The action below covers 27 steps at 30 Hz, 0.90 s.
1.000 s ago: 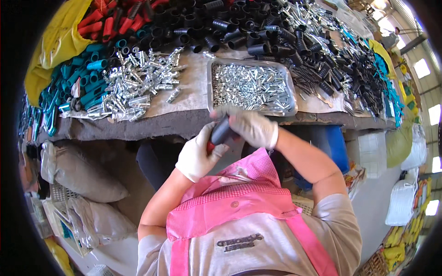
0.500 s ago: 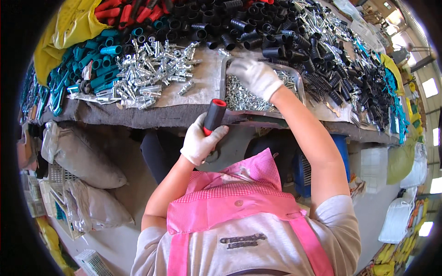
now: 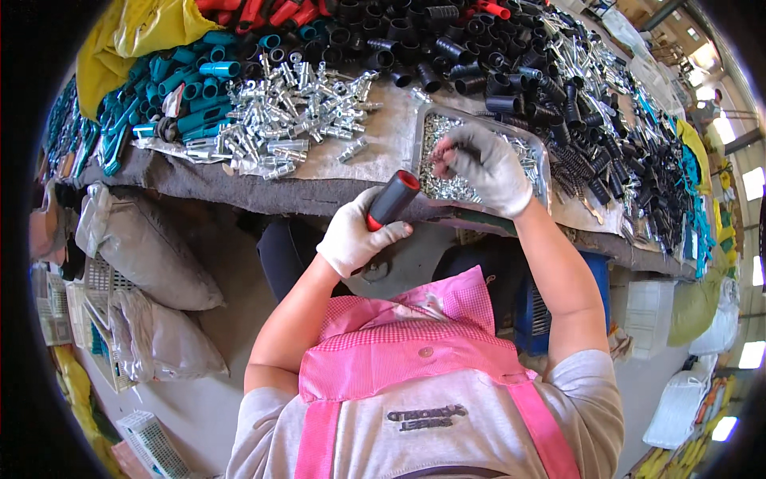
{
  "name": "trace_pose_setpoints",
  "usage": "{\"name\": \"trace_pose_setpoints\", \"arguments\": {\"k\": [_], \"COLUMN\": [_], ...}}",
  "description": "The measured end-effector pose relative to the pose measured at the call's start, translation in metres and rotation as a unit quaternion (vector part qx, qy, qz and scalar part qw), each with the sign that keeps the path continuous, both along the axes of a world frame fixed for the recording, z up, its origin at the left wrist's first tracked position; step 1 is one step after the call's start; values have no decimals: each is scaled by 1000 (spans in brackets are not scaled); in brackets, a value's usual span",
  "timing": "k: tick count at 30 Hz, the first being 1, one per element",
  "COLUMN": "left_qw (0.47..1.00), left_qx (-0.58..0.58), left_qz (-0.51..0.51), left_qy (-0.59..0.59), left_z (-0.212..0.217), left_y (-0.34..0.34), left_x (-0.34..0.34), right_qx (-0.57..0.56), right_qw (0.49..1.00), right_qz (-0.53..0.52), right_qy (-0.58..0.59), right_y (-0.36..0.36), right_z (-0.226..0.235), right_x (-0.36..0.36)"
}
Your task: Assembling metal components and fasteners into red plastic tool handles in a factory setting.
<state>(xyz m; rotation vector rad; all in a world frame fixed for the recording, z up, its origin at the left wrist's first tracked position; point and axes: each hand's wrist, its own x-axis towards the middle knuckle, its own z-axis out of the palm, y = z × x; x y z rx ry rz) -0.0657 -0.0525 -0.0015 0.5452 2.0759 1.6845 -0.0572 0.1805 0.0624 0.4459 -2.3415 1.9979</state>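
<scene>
My left hand [image 3: 351, 239], in a white glove, is closed around a black and red cylindrical handle [image 3: 394, 199]. The handle tilts up and to the right, its red-rimmed end on top, just off the table's front edge. Over a metal tray [image 3: 547, 177] hangs my right hand [image 3: 496, 169], gloved with bare fingertips showing. Its thumb and fingers are drawn together in a pinch, and whatever they hold is too small to make out. Small silvery metal parts [image 3: 455, 188] fill the tray below.
Beyond the tray lie black ribbed sleeves [image 3: 455, 52]. Left of it is a heap of silver metal fittings [image 3: 295, 108], beside teal tubes [image 3: 203, 118] and a yellow sack [image 3: 120, 48]. Black springs [image 3: 574, 164] lie to the right. A blue crate [image 3: 594, 295] stands under the table.
My right hand has drawn back toward me over the tray, its fingers now pinched together. The handle in my left hand leans further right. The whole view has shifted slightly.
</scene>
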Motion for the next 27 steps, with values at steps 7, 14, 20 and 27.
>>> {"name": "trace_pose_setpoints", "arguments": {"k": [7,14,20,27], "left_qw": [976,965,981,903], "left_qx": [-87,-92,82,276], "left_qz": [-86,-131,-173,-166], "left_qy": [181,209,-7,-283], "left_z": [20,27,34,13], "left_y": [0,1,7,7], "left_x": [-26,-44,-80,-114], "right_qx": [146,277,-79,503], "right_qw": [989,945,972,788], "right_qz": [6,126,155,-350], "right_qy": [-11,123,-157,63], "right_y": [24,4,3,43], "right_z": [21,43,55,82], "right_x": [9,-22,-112,-400]}}
